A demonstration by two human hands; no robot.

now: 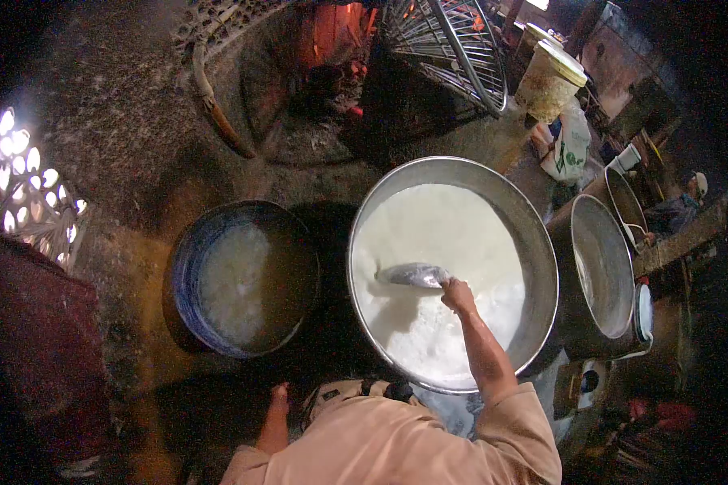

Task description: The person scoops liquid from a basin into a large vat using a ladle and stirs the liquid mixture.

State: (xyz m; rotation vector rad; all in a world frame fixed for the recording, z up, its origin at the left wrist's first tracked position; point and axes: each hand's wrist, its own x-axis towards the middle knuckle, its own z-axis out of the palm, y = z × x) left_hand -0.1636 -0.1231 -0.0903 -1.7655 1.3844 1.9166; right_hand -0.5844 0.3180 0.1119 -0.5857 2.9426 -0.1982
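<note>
My right hand [459,297] is closed around the near end of a shiny metal scoop [412,275]. The scoop lies at the surface of a white, milky liquid [445,218], which looks frothy on the near side. This liquid fills much of a large round metal pot [361,323] in front of me. My left hand [280,393] hangs low by my left side, and its fingers are too small and dark to make out. It is nearest to a blue-rimmed tub [188,315] with cloudy liquid inside.
To the right stands another large metal vessel [578,267], with more containers behind it. At the back are a wire basket [453,48], a stained bucket [546,85], a plastic bag [572,145] and a glowing fire [332,32]. Another person [678,212] is at far right.
</note>
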